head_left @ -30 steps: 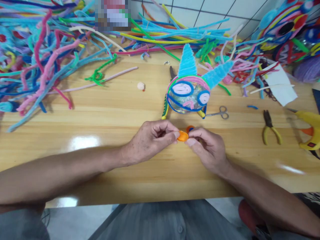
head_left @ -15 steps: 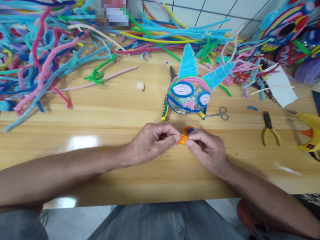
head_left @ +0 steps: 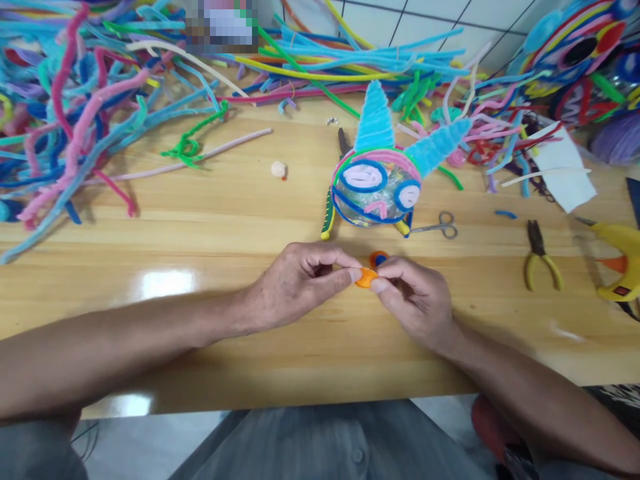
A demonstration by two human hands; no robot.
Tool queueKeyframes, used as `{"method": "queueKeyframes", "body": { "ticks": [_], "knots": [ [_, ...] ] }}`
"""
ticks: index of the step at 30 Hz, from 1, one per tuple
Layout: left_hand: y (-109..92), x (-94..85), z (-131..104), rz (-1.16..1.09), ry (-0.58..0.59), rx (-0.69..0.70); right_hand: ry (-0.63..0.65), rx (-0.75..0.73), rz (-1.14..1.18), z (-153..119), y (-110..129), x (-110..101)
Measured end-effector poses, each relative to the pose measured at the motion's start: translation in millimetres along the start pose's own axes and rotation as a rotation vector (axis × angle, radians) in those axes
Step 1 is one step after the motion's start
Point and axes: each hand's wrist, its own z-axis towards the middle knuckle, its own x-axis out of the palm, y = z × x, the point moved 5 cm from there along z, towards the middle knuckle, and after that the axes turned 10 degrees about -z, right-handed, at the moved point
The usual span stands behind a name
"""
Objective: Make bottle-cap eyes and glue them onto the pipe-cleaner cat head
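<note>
Between my two hands is a small orange pipe-cleaner disc point(head_left: 367, 277), pinched at both edges. My left hand point(head_left: 313, 283) grips its left edge with thumb and forefinger; my right hand point(head_left: 417, 297) holds the right edge the same way. Just behind the fingers lies an orange and blue disc point(head_left: 379, 259), partly hidden by my right hand. Beyond that rests a clear round body point(head_left: 373, 190) with two light-blue pipe-cleaner ears point(head_left: 375, 120), blue-rimmed white eyes and a pink mouth. Green-and-yellow plier handles point(head_left: 327, 217) stick out from under it.
Scissors point(head_left: 443, 225), yellow-handled pliers point(head_left: 540, 257) and a yellow glue gun point(head_left: 617, 260) lie to the right. Tangled pipe cleaners point(head_left: 75, 133) heap at the left, with more point(head_left: 350, 63) along the back wall. A small pale piece point(head_left: 279, 169) sits mid-table.
Both hands keep their pinch on the orange disc, which is tilted very slightly differently. The surroundings shift a little with the camera.
</note>
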Motion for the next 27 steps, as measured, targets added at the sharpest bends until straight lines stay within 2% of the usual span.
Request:
{"method": "queueKeyframes", "body": {
  "ticks": [27],
  "knots": [
    [-0.3, -0.9, 0.3, -0.009, 0.023, -0.012, 0.008, -0.037, 0.018, -0.8, 0.2, 1.6]
  ]
}}
